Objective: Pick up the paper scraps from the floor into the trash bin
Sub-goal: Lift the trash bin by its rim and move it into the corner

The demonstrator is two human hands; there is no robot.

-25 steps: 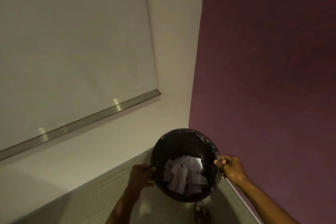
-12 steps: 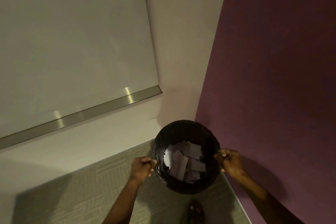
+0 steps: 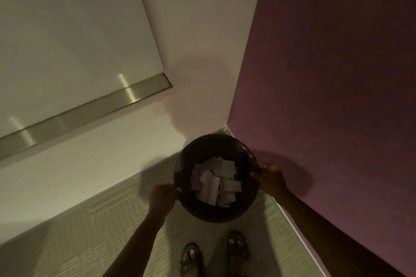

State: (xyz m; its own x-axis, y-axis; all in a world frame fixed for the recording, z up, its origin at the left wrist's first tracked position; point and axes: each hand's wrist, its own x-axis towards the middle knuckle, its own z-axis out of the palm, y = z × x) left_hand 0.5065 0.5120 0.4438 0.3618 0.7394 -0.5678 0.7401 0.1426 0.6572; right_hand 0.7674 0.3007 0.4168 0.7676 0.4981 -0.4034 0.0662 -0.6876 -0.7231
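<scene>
A round trash bin lined with a black bag sits low in the room's corner, seen from above. Inside it lies a heap of white paper scraps. My left hand grips the bin's left rim, fingers curled over the edge. My right hand grips the right rim the same way. Whether the bin rests on the floor or hangs just above it I cannot tell.
The white wall stands at left with a whiteboard and its metal tray; a purple wall stands at right. Grey carpet covers the floor. My two sandalled feet stand just behind the bin.
The bin, held in both hands, has moved down and toward the corner. The view has tilted down, bringing my feet into sight.
</scene>
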